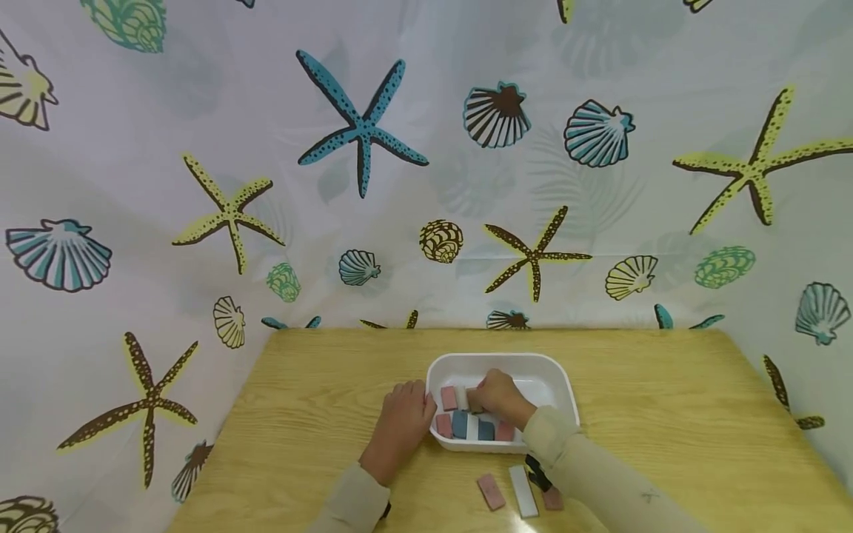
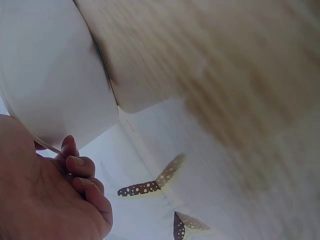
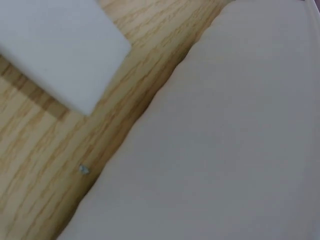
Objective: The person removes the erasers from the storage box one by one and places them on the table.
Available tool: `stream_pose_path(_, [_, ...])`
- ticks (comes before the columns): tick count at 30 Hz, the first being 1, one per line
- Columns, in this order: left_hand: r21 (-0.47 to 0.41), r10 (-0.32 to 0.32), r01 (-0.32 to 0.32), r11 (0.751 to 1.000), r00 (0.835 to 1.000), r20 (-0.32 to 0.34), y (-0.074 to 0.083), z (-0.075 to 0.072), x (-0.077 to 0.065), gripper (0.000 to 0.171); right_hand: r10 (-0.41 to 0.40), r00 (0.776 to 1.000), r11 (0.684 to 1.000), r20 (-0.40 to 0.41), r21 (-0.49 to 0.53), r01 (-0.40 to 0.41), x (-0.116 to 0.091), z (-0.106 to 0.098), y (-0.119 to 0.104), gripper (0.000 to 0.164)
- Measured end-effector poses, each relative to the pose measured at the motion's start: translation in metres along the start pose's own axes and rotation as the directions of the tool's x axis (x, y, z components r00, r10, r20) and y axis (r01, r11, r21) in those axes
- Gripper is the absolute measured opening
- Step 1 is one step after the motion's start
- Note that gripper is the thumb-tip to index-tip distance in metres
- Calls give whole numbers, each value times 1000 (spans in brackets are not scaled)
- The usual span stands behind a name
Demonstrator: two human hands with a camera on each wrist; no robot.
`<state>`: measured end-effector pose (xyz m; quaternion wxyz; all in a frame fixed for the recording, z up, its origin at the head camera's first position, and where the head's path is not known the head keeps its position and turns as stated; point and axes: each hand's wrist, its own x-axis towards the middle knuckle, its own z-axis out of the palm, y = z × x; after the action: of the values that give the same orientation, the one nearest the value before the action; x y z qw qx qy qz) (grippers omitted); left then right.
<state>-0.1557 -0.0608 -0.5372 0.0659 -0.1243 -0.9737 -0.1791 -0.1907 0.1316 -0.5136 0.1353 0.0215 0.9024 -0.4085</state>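
A white plastic tray (image 1: 501,362) holds several small eraser-like blocks in rows. My left hand (image 1: 406,409) grips the tray's left rim; in the left wrist view its curled fingers (image 2: 82,167) lie at the rim's edge. Inside the tray, my right hand (image 1: 503,396) pinches a brownish block (image 1: 474,400), partly hidden by the fingers. To its left lie a white block (image 1: 461,398) and a pink block (image 1: 449,398). The front row shows another pink block (image 1: 443,425), blue blocks (image 1: 460,425) with a white block (image 1: 472,427) between, and a pink block (image 1: 505,431).
In front of the tray, a pink block (image 1: 491,491) and a long white block (image 1: 523,491) lie on the wooden table (image 1: 320,414). Another pink block (image 1: 552,499) is partly under the right wrist's black camera strap (image 1: 537,474). A patterned curtain (image 1: 400,222) surrounds the table.
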Motion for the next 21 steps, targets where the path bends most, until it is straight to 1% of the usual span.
stream_pose_path(3, [-1,0,0,1000,1000,4,0,2,-1,20,35,999,999,11,13,-35,-2,-1,0,20])
stream_pose_path(6, [1,-6,6,1000,1000,0,-2,2,-1,20,34,999,999,29,33,-34,-4,-1,-1,20])
stream_pose_path(9, [11,-8,8,1000,1000,4,-1,2,-2,20,36,998,998,52,44,-38,-5,-5,1,25])
stream_pose_path(13, [11,-7,7,1000,1000,11,-1,2,-3,21,35,998,999,53,38,-37,-6,-14,1,29])
stream_pose_path(17, [18,-6,6,1000,1000,-2,-1,2,-4,21,36,998,994,46,105,-41,-7,-24,1,22])
stream_pose_path(21, [22,-2,2,1000,1000,-12,-1,2,-4,22,53,996,981,69,181,-64,-11,-35,2,19])
